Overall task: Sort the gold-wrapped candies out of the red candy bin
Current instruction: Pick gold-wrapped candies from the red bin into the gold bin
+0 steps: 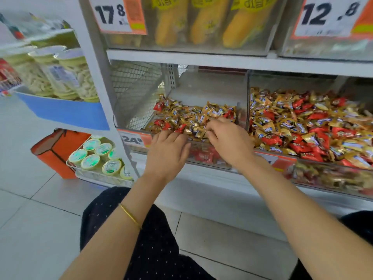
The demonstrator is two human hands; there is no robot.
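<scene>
Gold candies (212, 113) filling 1 clear bin (205, 159), left hand (167, 151) grip spread, right hand (229, 140) grip pinching candies

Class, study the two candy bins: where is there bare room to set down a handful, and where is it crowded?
Free: the bare rear floor of the left bin, bordered by the mesh side and the candy pile. Crowded: that pile's front, where the left hand and right hand work, and the right bin, largely covered with candies.

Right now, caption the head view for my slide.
Left hand and right hand reach into a clear bin of mixed gold and red candies.
</scene>
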